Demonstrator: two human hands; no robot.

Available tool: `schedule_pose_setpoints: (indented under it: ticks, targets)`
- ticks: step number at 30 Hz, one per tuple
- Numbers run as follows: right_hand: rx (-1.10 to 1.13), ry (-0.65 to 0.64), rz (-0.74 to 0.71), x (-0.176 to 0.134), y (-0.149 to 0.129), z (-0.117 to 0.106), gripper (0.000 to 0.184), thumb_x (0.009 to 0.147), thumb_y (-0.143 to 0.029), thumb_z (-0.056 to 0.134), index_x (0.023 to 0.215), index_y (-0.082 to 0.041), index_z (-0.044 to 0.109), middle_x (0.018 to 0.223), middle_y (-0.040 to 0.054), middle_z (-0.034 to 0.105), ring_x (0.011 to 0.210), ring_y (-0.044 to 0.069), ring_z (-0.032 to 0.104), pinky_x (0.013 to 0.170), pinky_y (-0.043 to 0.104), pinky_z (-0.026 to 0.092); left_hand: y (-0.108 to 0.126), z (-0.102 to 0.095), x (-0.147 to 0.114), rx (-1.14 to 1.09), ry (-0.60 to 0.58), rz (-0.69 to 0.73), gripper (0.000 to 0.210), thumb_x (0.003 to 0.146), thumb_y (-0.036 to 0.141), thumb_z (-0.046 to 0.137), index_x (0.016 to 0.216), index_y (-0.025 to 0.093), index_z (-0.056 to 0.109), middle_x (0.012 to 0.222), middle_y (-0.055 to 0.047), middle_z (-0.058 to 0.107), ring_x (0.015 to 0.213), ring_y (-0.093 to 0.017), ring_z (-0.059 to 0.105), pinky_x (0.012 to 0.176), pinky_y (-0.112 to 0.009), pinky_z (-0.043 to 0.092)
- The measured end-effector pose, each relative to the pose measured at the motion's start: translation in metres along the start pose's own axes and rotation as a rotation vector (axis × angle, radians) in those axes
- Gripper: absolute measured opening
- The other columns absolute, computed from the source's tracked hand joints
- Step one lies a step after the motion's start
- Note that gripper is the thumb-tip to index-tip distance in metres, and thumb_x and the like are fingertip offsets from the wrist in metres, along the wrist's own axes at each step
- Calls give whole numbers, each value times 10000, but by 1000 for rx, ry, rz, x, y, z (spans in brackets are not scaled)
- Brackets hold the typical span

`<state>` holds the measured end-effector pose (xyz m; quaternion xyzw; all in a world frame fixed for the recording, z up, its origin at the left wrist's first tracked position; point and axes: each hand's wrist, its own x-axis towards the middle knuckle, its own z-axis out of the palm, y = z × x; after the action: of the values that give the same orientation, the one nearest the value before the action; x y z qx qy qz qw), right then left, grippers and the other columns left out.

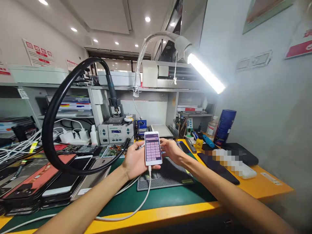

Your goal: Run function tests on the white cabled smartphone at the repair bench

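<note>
A white smartphone (153,149) is held up over the bench, its lit screen showing a grid of pinkish boxes on a dark ground. My left hand (134,159) cradles it from the left and behind, with fingertips showing past its lower right corner. At the phone's right edge, my right hand (172,150) has its fingers bent against the side; part of them is hidden behind the phone. A white charging cable (149,180) is plugged into the bottom end and loops down over the bench edge. Beneath lies a grey and black perforated work mat (168,177).
Stacked phones and phone parts (60,175) fill the left, under a thick black hose (48,130) looping from a soldering station (117,132). A lit lamp (207,73) hangs above right. Bottles, a blue can (225,126) and a dark phone (218,167) sit right, beside the wall.
</note>
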<state>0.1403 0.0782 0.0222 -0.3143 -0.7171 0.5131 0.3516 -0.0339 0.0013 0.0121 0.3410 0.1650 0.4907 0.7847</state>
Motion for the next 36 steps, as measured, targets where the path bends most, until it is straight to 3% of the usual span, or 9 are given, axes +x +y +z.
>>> schedule_pose_setpoints:
  ticks: [4, 9, 15, 22, 27, 36]
  targets:
    - [330, -192, 88, -8, -8, 1, 393, 714, -223, 529, 1076, -193, 677, 1057, 95, 720, 851, 208, 630, 716, 321, 521, 1, -4, -2, -10, 42, 21, 536, 961, 407, 427, 1350, 79, 596, 1216, -236, 687, 981, -350, 699, 733, -529, 607]
    - [459, -284, 173, -18, -6, 0, 427, 794, -266, 588, 1215, -235, 647, 1153, 101, 710, 925, 238, 651, 779, 364, 532, -3, -5, -4, -28, 42, 7, 536, 954, 403, 397, 1324, 90, 625, 1148, -219, 711, 924, -337, 707, 709, -510, 609]
    - [445, -255, 184, -25, 2, 2, 337, 865, -364, 603, 1177, -240, 635, 1068, 99, 734, 833, 232, 681, 710, 352, 523, -10, 7, -7, 9, 51, 0, 557, 951, 385, 343, 1340, 106, 628, 1133, -200, 714, 974, -328, 691, 716, -440, 596]
    - [462, -273, 164, -26, 15, 10, 302, 940, -522, 532, 1072, -261, 605, 796, 44, 702, 498, 179, 615, 510, 317, 458, -18, 8, -7, 79, 131, 12, 493, 926, 313, 375, 1252, 89, 671, 1175, -216, 696, 1048, -347, 650, 714, -438, 591]
    - [554, -320, 151, -24, 23, 9, 357, 953, -543, 467, 950, -229, 637, 794, 73, 707, 533, 205, 625, 560, 374, 515, -25, 5, -6, 113, 218, 18, 456, 932, 269, 386, 1208, 86, 699, 1142, -185, 681, 938, -298, 639, 698, -459, 605]
    - [601, -326, 141, -27, 19, 11, 384, 955, -535, 434, 955, -230, 666, 869, 98, 717, 602, 232, 653, 543, 371, 524, -26, 7, -7, 157, 283, 10, 410, 937, 242, 391, 1142, 96, 716, 1041, -160, 664, 911, -290, 637, 630, -430, 626]
